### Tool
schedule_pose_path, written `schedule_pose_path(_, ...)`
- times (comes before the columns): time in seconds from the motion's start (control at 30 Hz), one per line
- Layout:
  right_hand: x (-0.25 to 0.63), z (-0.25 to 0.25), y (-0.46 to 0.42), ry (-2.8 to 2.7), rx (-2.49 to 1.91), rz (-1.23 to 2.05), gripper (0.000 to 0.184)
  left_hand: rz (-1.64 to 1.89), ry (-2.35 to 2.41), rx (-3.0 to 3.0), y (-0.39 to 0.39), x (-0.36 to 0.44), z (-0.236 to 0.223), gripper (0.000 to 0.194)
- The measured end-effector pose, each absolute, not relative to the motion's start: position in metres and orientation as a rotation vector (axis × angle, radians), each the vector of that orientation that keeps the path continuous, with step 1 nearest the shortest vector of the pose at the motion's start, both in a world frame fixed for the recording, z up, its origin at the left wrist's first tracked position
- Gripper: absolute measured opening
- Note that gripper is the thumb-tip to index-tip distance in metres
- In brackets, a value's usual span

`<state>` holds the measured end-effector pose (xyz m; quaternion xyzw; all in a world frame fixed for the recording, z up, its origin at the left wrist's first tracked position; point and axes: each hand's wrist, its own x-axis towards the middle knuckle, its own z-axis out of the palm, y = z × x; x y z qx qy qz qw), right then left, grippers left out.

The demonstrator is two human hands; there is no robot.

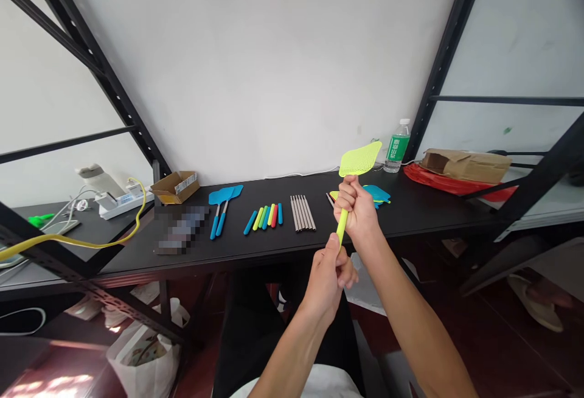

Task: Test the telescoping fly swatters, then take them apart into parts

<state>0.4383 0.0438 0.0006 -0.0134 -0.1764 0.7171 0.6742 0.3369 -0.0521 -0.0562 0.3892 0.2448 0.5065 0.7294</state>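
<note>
A yellow-green fly swatter (359,159) is held up over the table's front edge, its mesh head pointing away from me. My right hand (354,206) is wrapped round it just below the head. Lower down, the fingers of my left hand (326,273) grip the end of its yellow-green handle (342,226). Behind my right hand lie blue swatter heads (378,193) and a yellow one, partly hidden. Several metal rods (303,213) lie side by side left of my hands. Further left are several coloured handle grips (264,216) and two blue fly swatters (223,206).
On the black table (255,255) stand a water bottle (396,147) at the back right and a small open cardboard box (176,187) at the left. A larger carton (465,165) rests on red plastic at the right. A yellow cable (137,221) and power strip (125,202) are far left.
</note>
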Motion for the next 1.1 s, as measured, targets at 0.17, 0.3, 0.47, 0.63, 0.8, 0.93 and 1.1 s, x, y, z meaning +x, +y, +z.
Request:
schedule_pose_path(0.17,0.437,0.001,0.04,-0.46,-0.021,1.599,0.022,1.01,0.296,0.489,-0.073,0.339,-0.047,0.058)
schedule_pose_path(0.3,0.463,0.001,0.047,-0.395,-0.007,1.492,0.028,0.955,0.304,0.55,-0.093,0.332,-0.065,0.06)
schedule_pose_path(0.47,0.501,-0.001,0.057,-0.324,-0.018,1.449,0.032,1.053,1.032,1.277,-0.065,0.262,-0.075,0.061)
schedule_pose_path(0.63,0.494,-0.004,0.062,-0.394,-0.116,1.572,0.032,0.874,2.232,1.881,0.014,0.163,-0.048,0.052)
schedule_pose_path(0.8,0.476,-0.01,0.069,-0.449,-0.198,1.651,0.026,0.536,2.628,1.944,0.055,0.127,-0.049,0.047)
schedule_pose_path(0.93,0.47,-0.014,0.07,-0.51,-0.247,1.666,0.02,0.447,2.556,2.025,0.061,0.129,-0.065,0.044)
schedule_pose_path(1.1,0.467,-0.015,0.068,-0.508,-0.237,1.675,0.023,0.646,2.443,2.056,0.055,0.13,-0.07,0.039)
